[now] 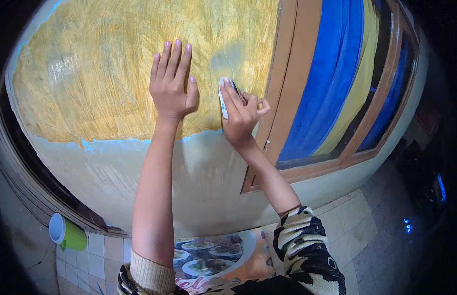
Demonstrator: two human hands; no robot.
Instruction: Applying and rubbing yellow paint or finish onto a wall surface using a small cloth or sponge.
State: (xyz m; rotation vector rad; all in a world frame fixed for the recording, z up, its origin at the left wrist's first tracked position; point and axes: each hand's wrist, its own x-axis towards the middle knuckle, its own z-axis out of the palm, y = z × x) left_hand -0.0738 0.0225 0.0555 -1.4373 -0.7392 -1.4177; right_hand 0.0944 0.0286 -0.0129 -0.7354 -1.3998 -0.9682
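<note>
My left hand (172, 81) lies flat on the yellow-stained part of the wall (114, 77), fingers spread a little and pointing up, holding nothing. To its right, my right hand (239, 110) grips a small folded white sheet (223, 101) that bears printing; its exact material I cannot tell. The sheet is pressed between my fingers and the wall, close to the brown window frame (284, 73). A greyish patch (228, 57) shows on the yellow surface just above the sheet. Along the bottom of the yellow area runs a ragged light-blue edge (114, 144), with plain pale wall (199, 191) below.
Blue and yellow curtains (333, 66) hang behind the window glass on the right. A green bucket (74, 234) is at the lower left by the wall. A printed banner with food pictures (217, 254) covers part of the tiled floor (346, 221) below me.
</note>
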